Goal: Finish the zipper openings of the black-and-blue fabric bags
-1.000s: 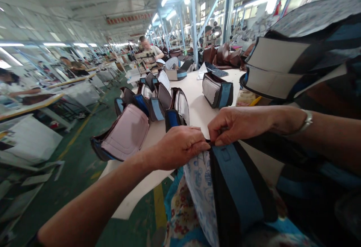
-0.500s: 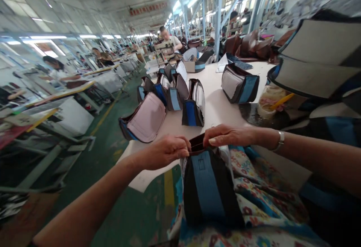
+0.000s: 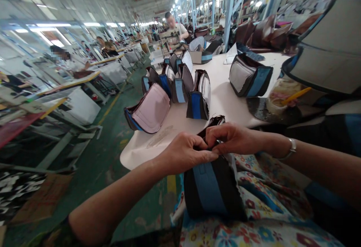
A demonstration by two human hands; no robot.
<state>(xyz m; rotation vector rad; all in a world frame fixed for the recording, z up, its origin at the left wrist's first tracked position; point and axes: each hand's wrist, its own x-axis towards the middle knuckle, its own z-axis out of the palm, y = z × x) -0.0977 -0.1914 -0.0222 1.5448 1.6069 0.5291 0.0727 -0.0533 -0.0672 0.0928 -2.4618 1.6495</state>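
A black bag with a blue stripe [image 3: 210, 188] rests on my lap, over floral cloth [image 3: 262, 205]. My left hand [image 3: 183, 153] pinches the bag's top edge, fingers closed. My right hand [image 3: 234, 138], with a bracelet at the wrist, grips the same edge from the other side, fingertips touching the left ones. A dark flap of the bag sticks up behind my fingers.
The white table [image 3: 225, 96] ahead carries a row of grey, black and blue bags [image 3: 180, 85], one lone bag [image 3: 249, 76], and a tub with a yellow stick [image 3: 282, 94]. A stack of bags [image 3: 329, 51] stands at right. Other people work at benches on the left.
My hands have come together on the bag's top edge, closing the gap between them. The view has shifted slightly, and the bag sits a little lower on my lap.
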